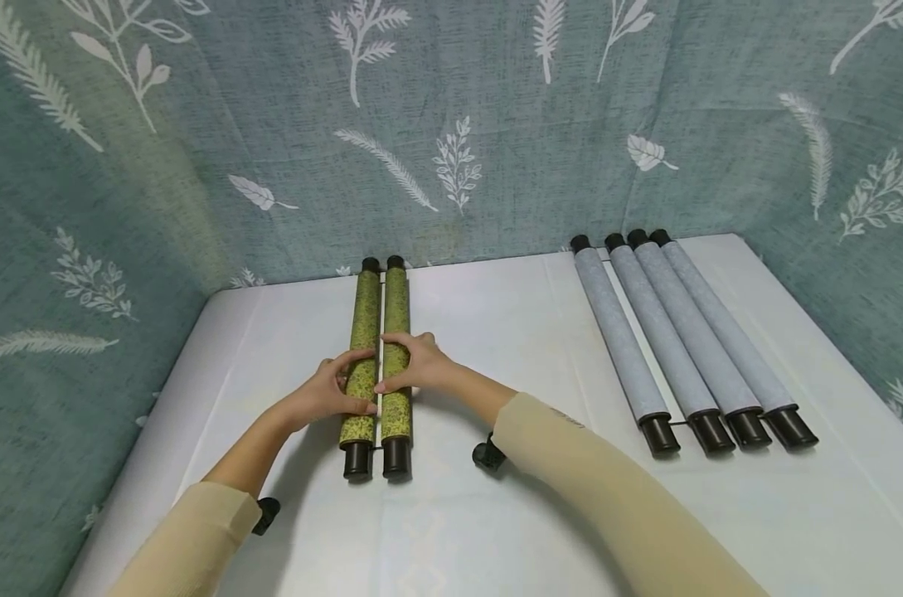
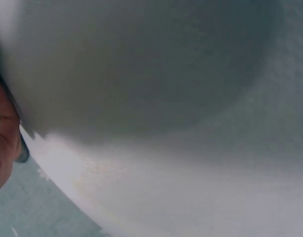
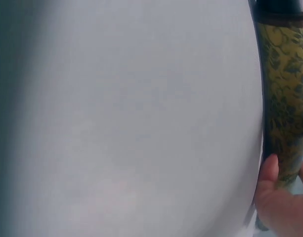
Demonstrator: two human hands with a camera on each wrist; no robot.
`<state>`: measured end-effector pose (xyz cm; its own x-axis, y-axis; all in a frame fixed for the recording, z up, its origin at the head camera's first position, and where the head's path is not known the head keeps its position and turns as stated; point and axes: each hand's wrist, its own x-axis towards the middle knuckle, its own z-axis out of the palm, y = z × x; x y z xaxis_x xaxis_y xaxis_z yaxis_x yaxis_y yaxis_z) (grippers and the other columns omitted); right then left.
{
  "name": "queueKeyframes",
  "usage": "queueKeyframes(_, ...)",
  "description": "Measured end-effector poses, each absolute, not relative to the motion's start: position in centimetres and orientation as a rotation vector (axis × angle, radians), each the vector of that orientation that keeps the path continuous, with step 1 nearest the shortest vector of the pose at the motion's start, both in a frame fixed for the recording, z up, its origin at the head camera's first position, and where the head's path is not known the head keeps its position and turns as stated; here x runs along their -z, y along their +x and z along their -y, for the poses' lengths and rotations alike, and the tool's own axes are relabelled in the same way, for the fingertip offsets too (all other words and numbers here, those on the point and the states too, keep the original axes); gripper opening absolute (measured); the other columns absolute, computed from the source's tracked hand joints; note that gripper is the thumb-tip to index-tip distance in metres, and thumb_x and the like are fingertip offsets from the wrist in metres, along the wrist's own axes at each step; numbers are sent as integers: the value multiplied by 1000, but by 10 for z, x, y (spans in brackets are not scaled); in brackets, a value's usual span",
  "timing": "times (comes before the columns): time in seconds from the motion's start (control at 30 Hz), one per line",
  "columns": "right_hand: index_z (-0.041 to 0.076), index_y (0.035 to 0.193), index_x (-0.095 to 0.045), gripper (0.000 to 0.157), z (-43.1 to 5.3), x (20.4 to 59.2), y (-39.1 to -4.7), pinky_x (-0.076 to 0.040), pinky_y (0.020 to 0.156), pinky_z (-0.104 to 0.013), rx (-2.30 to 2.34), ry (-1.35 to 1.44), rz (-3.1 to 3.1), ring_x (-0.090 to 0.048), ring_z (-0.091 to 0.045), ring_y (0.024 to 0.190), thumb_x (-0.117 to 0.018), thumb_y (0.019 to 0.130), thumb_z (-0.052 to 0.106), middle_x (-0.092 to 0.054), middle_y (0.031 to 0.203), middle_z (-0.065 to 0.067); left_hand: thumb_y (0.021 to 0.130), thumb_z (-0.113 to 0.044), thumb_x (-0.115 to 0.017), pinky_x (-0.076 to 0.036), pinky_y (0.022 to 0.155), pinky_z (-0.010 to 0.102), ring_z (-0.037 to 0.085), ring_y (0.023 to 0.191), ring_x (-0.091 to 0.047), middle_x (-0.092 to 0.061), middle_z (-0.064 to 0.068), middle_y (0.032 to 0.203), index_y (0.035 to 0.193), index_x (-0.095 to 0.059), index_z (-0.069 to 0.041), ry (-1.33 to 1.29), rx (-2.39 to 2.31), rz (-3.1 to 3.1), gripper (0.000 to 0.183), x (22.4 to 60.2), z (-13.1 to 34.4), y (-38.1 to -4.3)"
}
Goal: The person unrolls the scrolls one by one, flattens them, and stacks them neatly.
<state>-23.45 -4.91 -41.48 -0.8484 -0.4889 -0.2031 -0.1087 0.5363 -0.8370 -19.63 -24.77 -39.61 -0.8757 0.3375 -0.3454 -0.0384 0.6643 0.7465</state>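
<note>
Two rolled scrolls covered in yellow-green patterned cloth, with dark knobs at both ends, lie side by side on the white table, pointing away from me. My left hand (image 1: 324, 396) spans the left scroll (image 1: 365, 311) at its lower half, fingers on the far side of the thumb. Around the right scroll (image 1: 396, 307), my right hand (image 1: 423, 365) holds with thumb and fingers from the right side. A narrow gap runs between the rolls. In the right wrist view, dark leafy figures show on the scroll (image 3: 284, 74). The left wrist view catches only part of the left hand (image 2: 2, 148).
Several grey-blue scrolls (image 1: 618, 332) with dark end knobs lie slanted in a row at the table's right. A green leaf-patterned cloth (image 1: 287, 166) rises behind and beside the white table (image 1: 496, 315). Dark wrist cameras (image 1: 488, 454) hang under both sleeves.
</note>
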Motion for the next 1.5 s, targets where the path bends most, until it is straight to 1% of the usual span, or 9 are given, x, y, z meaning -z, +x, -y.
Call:
queueKeyframes(0.17, 30, 140, -32, 81, 41, 416, -236, -37, 93, -47, 1287, -508, -2301, -30, -31, 125, -76, 72, 34, -21, 139, -19, 75, -25, -74, -38, 75, 40, 33, 103, -36, -25, 20, 128, 142, -26, -22, 231, -1216, -2366, 83, 399, 255, -198)
queueKeyframes(0.23, 30, 140, -32, 81, 40, 416, -237, -36, 93, -47, 1287, -502, -2292, -31, -31, 124, -76, 72, 34, -21, 139, -19, 76, -24, -74, -36, 70, 36, 27, 92, -33, -29, 18, 117, 142, -26, -19, 221, -1245, -2366, 82, 400, 257, -199)
queueKeyframes(0.47, 32, 139, -31, 82, 35, 414, -237, -36, 94, -47, 1295, -438, -2273, -34, -31, 121, -77, 71, 31, -22, 139, -18, 75, -20, -75, -30, 67, 34, 21, 81, -30, -29, 14, 103, 141, -24, -14, 218, -1254, -2401, 84, 401, 254, -198)
queueKeyframes(0.67, 33, 142, -25, 84, 31, 410, -238, -33, 95, -50, 1268, -427, -2229, -27, -33, 125, -73, 75, 22, -13, 141, -21, 77, -23, -73, -27, 71, 41, 27, 91, -24, -21, 15, 104, 140, -28, -13, 240, -1152, -2436, 78, 399, 253, -198)
queueKeyframes(0.83, 32, 141, -30, 75, 31, 409, -238, -36, 88, -43, 1213, -453, -2247, -30, -28, 116, -66, 77, 19, -18, 137, -19, 78, -26, -71, -24, 72, 45, 29, 95, -19, -18, 14, 104, 141, -29, -17, 221, -1086, -2433, 76, 398, 253, -200)
queueKeyframes(1.0, 27, 138, -36, 63, 30, 410, -236, -38, 88, -45, 1169, -493, -2344, -34, -31, 119, -64, 82, 31, -24, 136, -20, 77, -26, -73, -28, 75, 46, 30, 99, -20, -20, 18, 111, 139, -31, -16, 210, -1104, -2439, 75, 398, 252, -199)
queueKeyframes(1.2, 24, 135, -33, 76, 27, 410, -231, -42, 85, -44, 1133, -485, -2466, -46, -33, 110, -71, 73, 46, -33, 127, -23, 72, -30, -77, -27, 91, 61, 40, 116, -19, -16, 30, 127, 134, -31, -13, 183, -1061, -2510, 79, 400, 250, -197)
queueKeyframes(1.33, 22, 131, -32, 78, 25, 410, -230, -44, 81, -42, 1152, -459, -2504, -49, -32, 102, -75, 70, 44, -34, 123, -23, 68, -36, -79, -27, 89, 61, 41, 115, -20, -17, 30, 126, 130, -31, -13, 158, -1009, -2572, 81, 403, 249, -197)
queueKeyframes(1.5, 20, 133, -32, 78, 21, 409, -231, -43, 83, -43, 1184, -455, -2498, -46, -36, 109, -76, 71, 37, -31, 127, -25, 67, -34, -79, -29, 86, 59, 41, 113, -21, -17, 30, 124, 128, -35, -12, 169, -1005, -2623, 78, 404, 249, -196)
